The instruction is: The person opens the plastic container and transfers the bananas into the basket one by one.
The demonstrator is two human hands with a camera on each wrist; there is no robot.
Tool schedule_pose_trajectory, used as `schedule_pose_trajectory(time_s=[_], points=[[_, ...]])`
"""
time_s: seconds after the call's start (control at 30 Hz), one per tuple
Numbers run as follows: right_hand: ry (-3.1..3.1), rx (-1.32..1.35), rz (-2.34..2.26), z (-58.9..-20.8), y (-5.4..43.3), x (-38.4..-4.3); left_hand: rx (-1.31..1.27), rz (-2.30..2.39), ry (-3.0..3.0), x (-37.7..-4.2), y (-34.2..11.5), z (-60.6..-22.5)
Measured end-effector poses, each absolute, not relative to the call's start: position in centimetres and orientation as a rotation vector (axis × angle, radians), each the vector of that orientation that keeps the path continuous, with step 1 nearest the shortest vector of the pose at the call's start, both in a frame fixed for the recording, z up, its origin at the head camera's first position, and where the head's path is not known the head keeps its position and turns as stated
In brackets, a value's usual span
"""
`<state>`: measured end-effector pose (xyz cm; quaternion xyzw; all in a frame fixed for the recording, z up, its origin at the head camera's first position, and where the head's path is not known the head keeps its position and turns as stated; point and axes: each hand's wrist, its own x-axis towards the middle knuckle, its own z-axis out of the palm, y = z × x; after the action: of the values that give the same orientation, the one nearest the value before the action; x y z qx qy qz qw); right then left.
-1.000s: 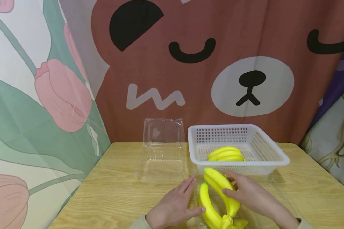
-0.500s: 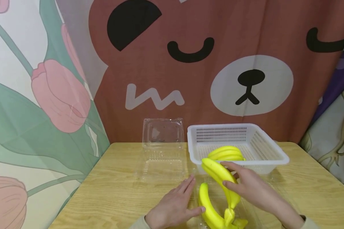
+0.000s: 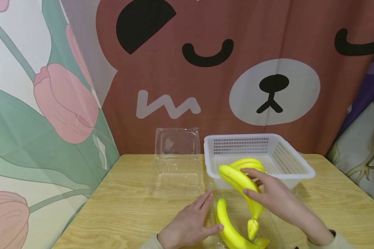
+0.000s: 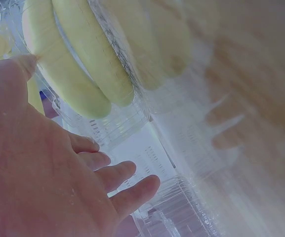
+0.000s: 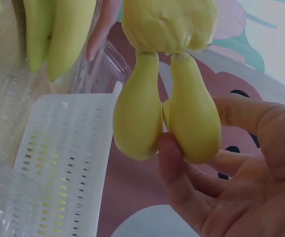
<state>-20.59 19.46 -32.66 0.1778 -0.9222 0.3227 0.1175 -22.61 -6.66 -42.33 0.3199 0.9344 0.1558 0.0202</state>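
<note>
My right hand [image 3: 275, 197] grips a bunch of yellow bananas [image 3: 237, 181], its crown hanging down. In the right wrist view, thumb and fingers come round one of the bunch's bananas [image 5: 194, 113]. More bananas [image 3: 225, 221] lie below in a clear plastic box [image 4: 122, 121] near the table's front edge. My left hand [image 3: 187, 223] is beside that box with fingers spread and nearly straight; its thumb reaches over the near rim, right at the bananas. Behind the raised bunch, another banana bunch [image 3: 247, 162] lies in a white plastic basket [image 3: 291, 169], partly covered by it.
A clear clamshell box [image 3: 177, 145] stands with its lid raised at the back of the wooden table [image 3: 127, 193], left of the basket. Behind the table hangs a curtain [image 3: 162, 76] printed with a bear.
My right hand has raised the banana bunch up and forward, away from the bananas in the box, until it overlaps the basket's front rim. My left hand has stayed in place.
</note>
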Motion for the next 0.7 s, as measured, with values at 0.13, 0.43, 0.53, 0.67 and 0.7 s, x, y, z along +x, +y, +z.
schedule_pose_trajectory(time_s=[0.13,0.43,0.53,0.67,0.7], points=[[-2.699,0.525,0.966,-32.0,19.5,-20.7,0.988,0.489,2.900,-22.7,-6.7,-42.3],[-2.671,0.527,0.990,-30.9,19.6,-21.4,0.982,0.503,2.882,-22.6,-6.8,-42.2],[-2.664,0.508,1.008,-30.4,19.6,-21.7,0.986,0.500,2.890,-22.6,-6.8,-42.3],[-2.670,0.491,1.027,-29.8,19.9,-22.0,0.995,0.488,2.896,-22.6,-6.7,-42.3],[-2.668,0.491,1.028,-29.6,19.9,-22.0,0.998,0.484,2.897,-22.6,-6.6,-42.3]])
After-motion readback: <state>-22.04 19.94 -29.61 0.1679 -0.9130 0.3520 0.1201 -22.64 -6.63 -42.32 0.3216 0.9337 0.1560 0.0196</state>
